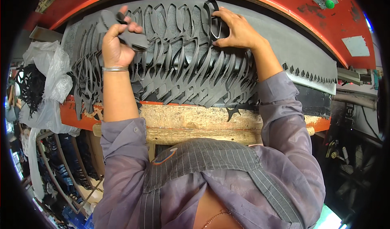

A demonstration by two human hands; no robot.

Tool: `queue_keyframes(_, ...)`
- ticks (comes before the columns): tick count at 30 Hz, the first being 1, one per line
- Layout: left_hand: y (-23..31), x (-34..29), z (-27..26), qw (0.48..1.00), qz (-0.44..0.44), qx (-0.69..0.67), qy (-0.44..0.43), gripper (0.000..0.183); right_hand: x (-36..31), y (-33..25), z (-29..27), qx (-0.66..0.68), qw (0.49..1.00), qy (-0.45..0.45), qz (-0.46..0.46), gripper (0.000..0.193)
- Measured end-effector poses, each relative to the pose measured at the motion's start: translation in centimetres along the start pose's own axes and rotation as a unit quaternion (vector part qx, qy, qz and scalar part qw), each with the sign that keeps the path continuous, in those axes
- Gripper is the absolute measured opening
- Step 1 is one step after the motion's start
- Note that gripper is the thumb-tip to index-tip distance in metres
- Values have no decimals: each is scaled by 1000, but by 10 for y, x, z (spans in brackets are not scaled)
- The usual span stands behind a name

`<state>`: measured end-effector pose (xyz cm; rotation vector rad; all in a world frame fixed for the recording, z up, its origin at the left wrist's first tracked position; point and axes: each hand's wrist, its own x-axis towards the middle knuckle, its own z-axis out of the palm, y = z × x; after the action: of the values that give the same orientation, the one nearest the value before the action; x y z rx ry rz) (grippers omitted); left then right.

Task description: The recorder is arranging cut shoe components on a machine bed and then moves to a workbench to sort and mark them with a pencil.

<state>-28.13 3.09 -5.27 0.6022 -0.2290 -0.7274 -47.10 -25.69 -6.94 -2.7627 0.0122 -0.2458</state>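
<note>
The left hand is closed around a bundle of grey cut-out pieces, while the right hand rests with fingers spread on a black cutting die atop the cut grey sheet.

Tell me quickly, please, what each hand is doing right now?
Left hand: closed, gripping a bundle of cut grey pieces.
Right hand: fingers spread, pressing the black cutting die onto the grey sheet.
</note>
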Motion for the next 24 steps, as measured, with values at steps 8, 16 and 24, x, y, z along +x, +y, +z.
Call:
queue_keyframes(8, -38, -7, 21, 966, -60, 244, 66, 19, -4, 7, 12, 11, 1000, -10, 14, 85)
queue_keyframes(16, -38, -29, 47, 977, -52, 204, 19, 17, -6, 8, 10, 31, 999, -19, -2, 85)
queue_keyframes(24, -46, -29, 54, 978, -63, 198, 20, 18, -4, 7, 10, 18, 1000, -10, 9, 87)
